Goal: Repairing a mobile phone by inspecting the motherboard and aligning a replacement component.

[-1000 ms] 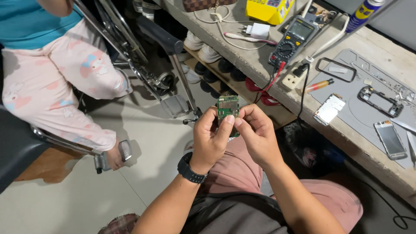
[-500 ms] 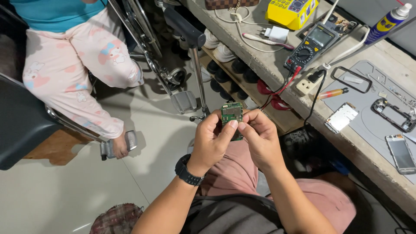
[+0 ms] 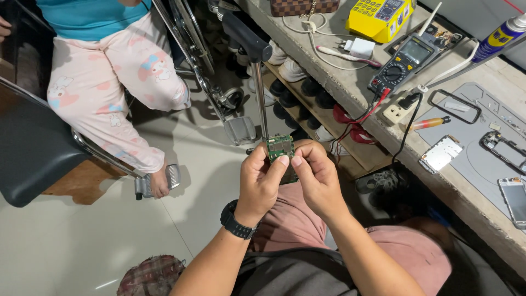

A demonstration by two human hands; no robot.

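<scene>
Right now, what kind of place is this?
Probably a small phone or electronics repair bench. Both hands hold a green circuit board; the counter carries a multimeter with leads, a grey work mat and stripped phone parts.

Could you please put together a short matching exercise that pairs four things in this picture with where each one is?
Things:
1. green circuit board
2. black wristwatch
3. multimeter
4. blue spray can

Places:
A. at the far right end of the bench, near the top edge of the view
B. on the wrist of the left hand
C. on the bench, with red and black leads trailing from it
D. pinched between the fingertips of the left hand and the right hand

Pairs: 1-D, 2-B, 3-C, 4-A
</scene>
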